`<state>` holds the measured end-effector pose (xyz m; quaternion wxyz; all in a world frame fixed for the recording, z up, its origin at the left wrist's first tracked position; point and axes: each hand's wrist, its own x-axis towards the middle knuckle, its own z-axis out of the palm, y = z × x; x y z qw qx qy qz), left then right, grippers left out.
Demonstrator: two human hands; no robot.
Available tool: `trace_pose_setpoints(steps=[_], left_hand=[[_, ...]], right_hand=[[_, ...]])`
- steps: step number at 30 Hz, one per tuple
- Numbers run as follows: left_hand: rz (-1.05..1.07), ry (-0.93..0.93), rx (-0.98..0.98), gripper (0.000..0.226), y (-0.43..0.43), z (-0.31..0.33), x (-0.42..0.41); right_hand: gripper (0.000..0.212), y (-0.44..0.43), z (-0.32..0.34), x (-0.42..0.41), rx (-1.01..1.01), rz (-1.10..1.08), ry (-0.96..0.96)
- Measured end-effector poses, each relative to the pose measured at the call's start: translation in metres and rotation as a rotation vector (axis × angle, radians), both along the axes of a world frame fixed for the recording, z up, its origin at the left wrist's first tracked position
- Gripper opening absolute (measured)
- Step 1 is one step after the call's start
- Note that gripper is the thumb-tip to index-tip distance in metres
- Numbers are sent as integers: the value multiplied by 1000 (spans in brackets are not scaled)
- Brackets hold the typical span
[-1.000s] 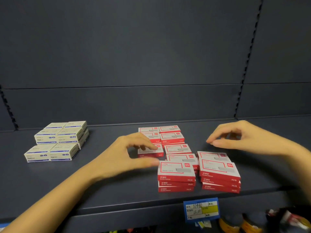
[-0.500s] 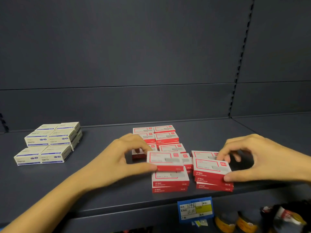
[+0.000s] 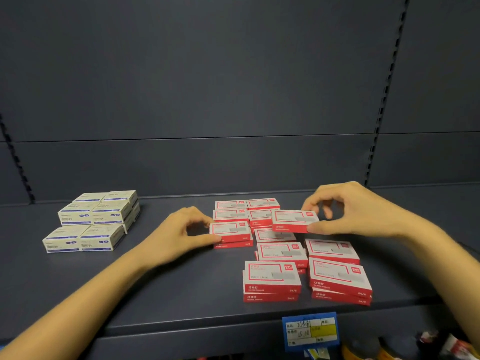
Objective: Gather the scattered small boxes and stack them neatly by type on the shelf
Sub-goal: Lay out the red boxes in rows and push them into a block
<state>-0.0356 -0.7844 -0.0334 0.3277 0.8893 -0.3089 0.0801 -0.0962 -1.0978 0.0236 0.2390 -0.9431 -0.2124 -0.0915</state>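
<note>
Red-and-white small boxes [image 3: 281, 252] lie in short stacks in the middle of the dark shelf [image 3: 181, 294]. My left hand [image 3: 179, 235] grips one red box [image 3: 230, 231] by its left end, on top of another red box. My right hand [image 3: 355, 211] holds a second red box [image 3: 294, 220] by its right end, lifted above the middle stacks. Two low red stacks sit at the shelf's front, one [image 3: 271, 280] left of the other [image 3: 340, 279]. Cream-and-blue boxes [image 3: 91, 220] are stacked in a neat block at the left.
A blue and yellow price tag [image 3: 310, 331] hangs on the shelf's front edge. Below it, at the lower right, some packaged goods [image 3: 441, 346] show on a lower shelf. Dark back panels with slotted uprights [image 3: 384, 94] rise behind the shelf.
Each hand took a red box from a front stack and carried it back: the left one to the left-hand stack, the right one up over the middle stacks.
</note>
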Motion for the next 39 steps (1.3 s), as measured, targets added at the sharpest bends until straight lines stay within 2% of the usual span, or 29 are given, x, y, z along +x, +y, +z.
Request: trace_pose_setpoints(steps=[4,6,10,18,20,22,26,30,37,39], left_hand=[[47,6,-30,29,0,-6,0],[73,0,-45,34,0,-8,-2],[130,-35,-56,29,-1,-9,-2],[163,-84,-147,28,-6,-8,-9],[113,-117,-211,26,-8,-2,-18],[1,-78,-228,30,-11,4,-30],[-164,2,-88,40,-22,2,-53],[-194,-20,-24,38,-29,0,-62],[-199,-52,-58,33,-30,0,-67],[-192,-88,-52,33,-25,3,-68]], right_hand=[[31,11,-8,27,-79,-19,47],[33,13,-13,36,-113,-25,77],[39,15,-20,45,-135,-32,123],[30,13,-22,38,-112,-7,105],[27,12,-18,28,-84,15,69],[33,11,-11,16,-67,54,66],[41,11,-6,-2,-131,104,133],[32,17,-7,-8,-245,97,178],[40,27,-4,-3,-387,83,245],[36,30,-3,0,-421,88,257]])
